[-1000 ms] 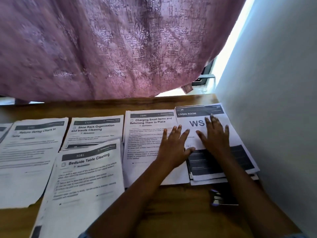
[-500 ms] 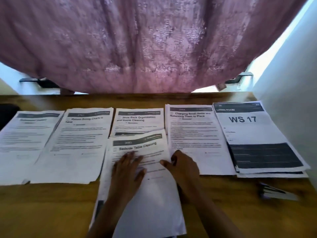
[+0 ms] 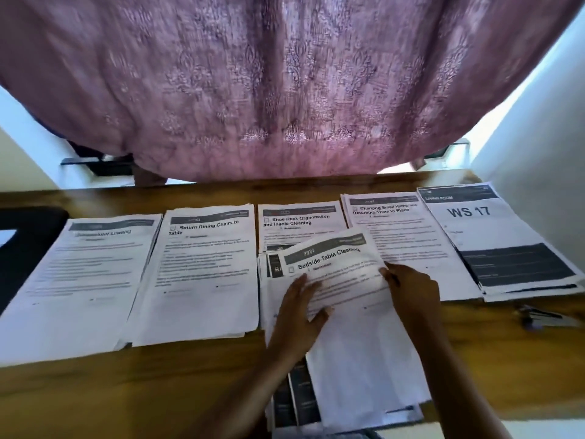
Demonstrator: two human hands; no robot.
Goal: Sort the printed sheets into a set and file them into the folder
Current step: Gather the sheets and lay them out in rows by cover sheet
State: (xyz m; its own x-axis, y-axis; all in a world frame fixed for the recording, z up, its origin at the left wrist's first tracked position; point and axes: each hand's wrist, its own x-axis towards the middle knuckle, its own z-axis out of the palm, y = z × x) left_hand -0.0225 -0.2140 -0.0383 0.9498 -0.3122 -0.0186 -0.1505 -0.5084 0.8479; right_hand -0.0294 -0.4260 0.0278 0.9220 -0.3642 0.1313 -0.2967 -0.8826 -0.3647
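Several stacks of printed sheets lie in a row on the wooden table [image 3: 95, 391]. At the front centre is the "Bedside Table Cleaning" stack [image 3: 357, 359], its top sheet [image 3: 329, 258] lifted and skewed. My left hand [image 3: 297, 318] grips the top sheets at their left side, thumb on the paper. My right hand [image 3: 411, 293] holds their right edge. Behind stands the "Shoe Rack Organization" stack [image 3: 300, 220]. To the right are the "Charging Small Items" stack [image 3: 405, 236] and the "WS 17" stack [image 3: 493, 236]. No folder is visible.
Two more stacks lie at the left: "Return Dining Chairs" [image 3: 202, 267] and a blurred-title one [image 3: 82, 280]. A dark object [image 3: 25, 242] sits at the table's far left. A small dark clip-like item [image 3: 544, 318] lies at the right. A mauve curtain [image 3: 285, 83] hangs behind; a white wall [image 3: 544, 160] bounds the right.
Both hands left the "WS 17" stack and came to the "Bedside Table Cleaning" stack. Its top sheets now rise and twist between my hands. The view has swung left.
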